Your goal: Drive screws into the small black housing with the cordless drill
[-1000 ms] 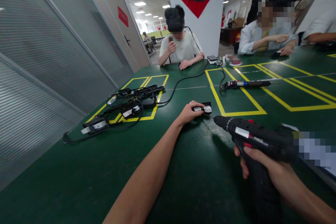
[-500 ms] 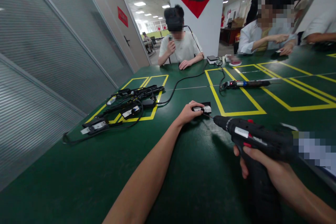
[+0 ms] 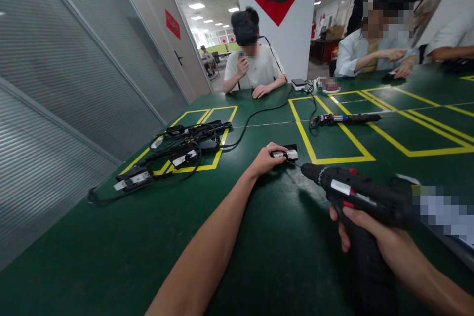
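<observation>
My left hand point(image 3: 269, 157) is closed on a small black block with a white label point(image 3: 291, 152), held down on the green table. The block's left part is hidden by my fingers. My right hand point(image 3: 374, 227) grips the handle of a black cordless drill point(image 3: 365, 192) with red details. Its chuck points left, and the thin bit reaches the near side of the block, by my left fingertips. Whether the tip sits in a screw is too small to make out.
Black power adapters and cables point(image 3: 185, 145) lie on the left inside yellow tape. A pen-shaped electric screwdriver point(image 3: 348, 118) lies beyond the drill. A cable point(image 3: 255, 112) crosses the table point(image 3: 155, 247). Two people point(image 3: 255, 66) wearing headsets sit opposite; a blurred-out object point(image 3: 446, 212) lies at right.
</observation>
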The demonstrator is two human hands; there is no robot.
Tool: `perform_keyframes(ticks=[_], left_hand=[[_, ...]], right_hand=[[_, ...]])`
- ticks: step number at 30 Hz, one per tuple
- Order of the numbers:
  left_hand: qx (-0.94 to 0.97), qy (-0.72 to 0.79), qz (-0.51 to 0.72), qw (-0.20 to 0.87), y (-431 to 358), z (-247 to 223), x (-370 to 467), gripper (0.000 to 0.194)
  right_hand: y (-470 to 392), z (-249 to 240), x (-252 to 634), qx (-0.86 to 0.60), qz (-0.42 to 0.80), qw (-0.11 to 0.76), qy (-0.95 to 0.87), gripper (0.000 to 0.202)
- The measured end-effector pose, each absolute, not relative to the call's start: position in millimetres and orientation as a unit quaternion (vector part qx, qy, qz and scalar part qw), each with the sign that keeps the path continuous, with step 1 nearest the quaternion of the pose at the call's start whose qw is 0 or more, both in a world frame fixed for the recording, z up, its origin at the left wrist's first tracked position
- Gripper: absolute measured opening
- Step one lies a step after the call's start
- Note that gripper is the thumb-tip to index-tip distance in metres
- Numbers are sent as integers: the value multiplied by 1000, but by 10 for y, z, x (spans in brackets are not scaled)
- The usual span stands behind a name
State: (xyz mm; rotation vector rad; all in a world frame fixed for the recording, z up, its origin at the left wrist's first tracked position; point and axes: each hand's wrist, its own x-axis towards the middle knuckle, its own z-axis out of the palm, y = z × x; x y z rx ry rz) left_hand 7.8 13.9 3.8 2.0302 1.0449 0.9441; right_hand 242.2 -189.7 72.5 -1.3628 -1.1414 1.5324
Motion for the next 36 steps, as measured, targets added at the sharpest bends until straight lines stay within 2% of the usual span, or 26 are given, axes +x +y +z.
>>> perform_keyframes(ticks=[36], left_hand=[[778, 402, 354, 329, 105, 87, 72, 33]], right_hand=[[-1901, 711, 2421, -538, 600, 390, -445, 31]])
